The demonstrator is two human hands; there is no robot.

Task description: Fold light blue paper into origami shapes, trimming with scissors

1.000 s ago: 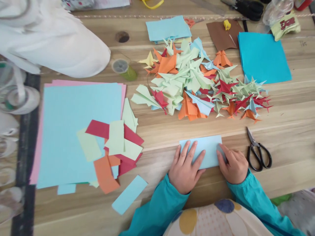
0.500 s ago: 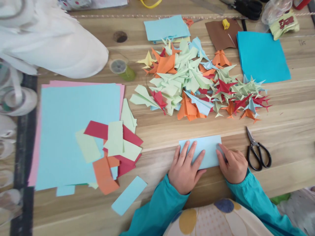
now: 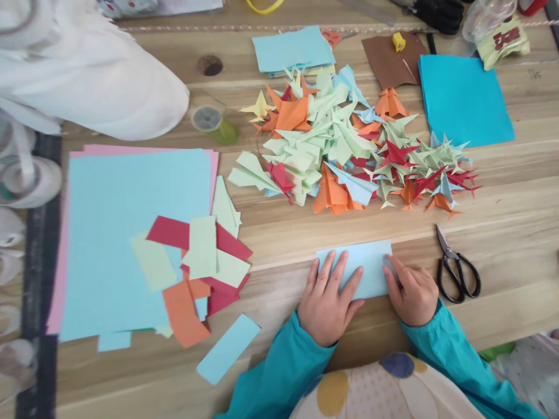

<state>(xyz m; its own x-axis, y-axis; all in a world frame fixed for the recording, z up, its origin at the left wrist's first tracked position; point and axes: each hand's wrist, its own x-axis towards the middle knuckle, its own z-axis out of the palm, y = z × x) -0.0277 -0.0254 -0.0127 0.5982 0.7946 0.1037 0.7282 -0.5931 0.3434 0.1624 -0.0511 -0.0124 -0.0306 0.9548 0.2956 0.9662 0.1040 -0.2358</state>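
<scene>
A light blue sheet of paper (image 3: 371,262) lies flat on the wooden table in front of me. My left hand (image 3: 329,302) rests palm down over its left part, fingers spread and pressing on it. At the paper's right edge, my right hand (image 3: 413,291) has its index finger and thumb on the sheet, with the other fingers curled in. To the right of that hand are black-handled scissors (image 3: 456,265), lying with their blades slightly apart. Beyond the paper is a heap of folded paper planes (image 3: 332,139) in pale green, orange, red, blue and yellow.
Left of me, cut paper strips (image 3: 203,247) overlap large blue and pink sheets (image 3: 131,192). A single blue strip (image 3: 228,349) lies nearby. Farther back are stacked blue pieces (image 3: 292,49), turquoise paper (image 3: 467,99), brown paper (image 3: 391,61) and a small green-filled container (image 3: 218,125).
The view has shifted very slightly. Both hands stay in the same places on the light blue paper, and nothing else has visibly moved.
</scene>
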